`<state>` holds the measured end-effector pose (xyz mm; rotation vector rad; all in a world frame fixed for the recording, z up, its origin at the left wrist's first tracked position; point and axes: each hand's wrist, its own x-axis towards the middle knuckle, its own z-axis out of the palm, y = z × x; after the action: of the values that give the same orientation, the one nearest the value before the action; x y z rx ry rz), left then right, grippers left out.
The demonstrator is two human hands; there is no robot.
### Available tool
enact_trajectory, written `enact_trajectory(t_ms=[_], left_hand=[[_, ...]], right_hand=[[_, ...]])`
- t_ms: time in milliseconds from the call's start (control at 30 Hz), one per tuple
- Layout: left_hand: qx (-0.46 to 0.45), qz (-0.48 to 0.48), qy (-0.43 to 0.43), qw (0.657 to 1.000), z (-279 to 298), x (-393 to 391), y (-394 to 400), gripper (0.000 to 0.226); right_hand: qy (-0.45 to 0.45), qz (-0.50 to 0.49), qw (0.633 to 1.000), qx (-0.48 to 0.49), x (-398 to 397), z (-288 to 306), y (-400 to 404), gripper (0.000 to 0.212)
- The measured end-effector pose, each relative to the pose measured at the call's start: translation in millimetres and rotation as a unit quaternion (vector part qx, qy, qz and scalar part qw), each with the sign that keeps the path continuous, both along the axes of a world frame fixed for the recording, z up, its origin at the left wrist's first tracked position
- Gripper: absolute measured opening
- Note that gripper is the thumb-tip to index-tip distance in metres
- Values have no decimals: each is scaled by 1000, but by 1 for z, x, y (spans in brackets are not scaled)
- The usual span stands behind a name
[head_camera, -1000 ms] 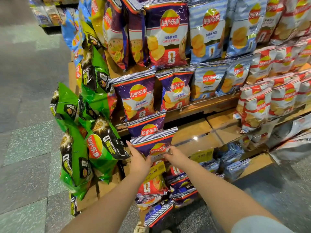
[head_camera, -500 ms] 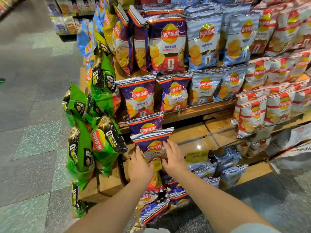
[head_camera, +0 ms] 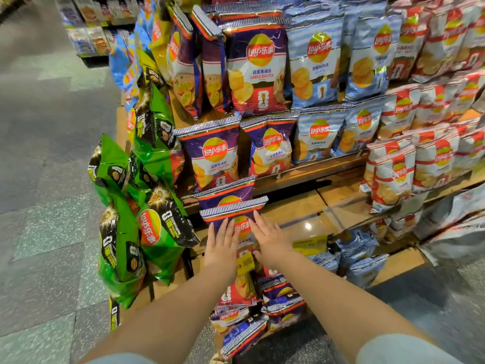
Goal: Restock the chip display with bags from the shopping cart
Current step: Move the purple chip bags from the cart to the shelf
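Head view only. I saw both hands flat against one purple chip bag standing at the front left of the lower wooden shelf. The left hand lay on the bag's left half, fingers straight and close together, pointing up. The right hand lay on its right half, fingers straight and slightly spread, angled up and to the left. Neither hand curled round the bag; both pressed on its face with open palms.

The bag stood upright, its striped top seal level. A second purple bag stood directly behind it, touching, with only its upper part showing. A yellow price tag showed between the two wrists, just below the pressed bag; its digits I could not read fully. Another yellow tag sat to the right on the shelf edge.

More purple bags filled the shelf above, pale blue bags to their right, red-and-white bags further right. Green bags hung on the display's left end. Below the hands, several purple bags lay tilted in a loose pile; what held them I could not tell.
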<state>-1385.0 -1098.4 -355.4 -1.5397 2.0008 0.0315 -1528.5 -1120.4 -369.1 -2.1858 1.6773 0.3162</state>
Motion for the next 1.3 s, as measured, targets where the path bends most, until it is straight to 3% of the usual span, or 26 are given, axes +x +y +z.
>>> enact_trajectory(t_ms=[267,400,567,733,800,900,1133,1300], left_hand=[[63,14,-9,998,4,16,-21,91],[51,11,70,996,18,7,-25,78],[-18,-59,157,986,20,-1,-4,77],[10,-71,206,976,26,-18,22,92],[2,-88,241,966,19,-26,31,86],[-93,-110,308,940,18,-38,45,84],[-75,-218,240,943,29,-83,106,80],[-34,-299,253,919,33,-121,167,73]], right_hand=[[43,-25,998,32,21,-1,-14,76],[24,-74,997,19,26,4,-11,71],[-52,-181,982,-30,29,16,15,59],[-87,-320,941,-65,29,26,62,53],[-106,-387,912,-84,27,25,80,53],[-138,-454,873,-111,19,26,109,55],[-116,-525,833,-130,-12,33,189,57],[-104,-587,791,-139,-37,41,262,57]])
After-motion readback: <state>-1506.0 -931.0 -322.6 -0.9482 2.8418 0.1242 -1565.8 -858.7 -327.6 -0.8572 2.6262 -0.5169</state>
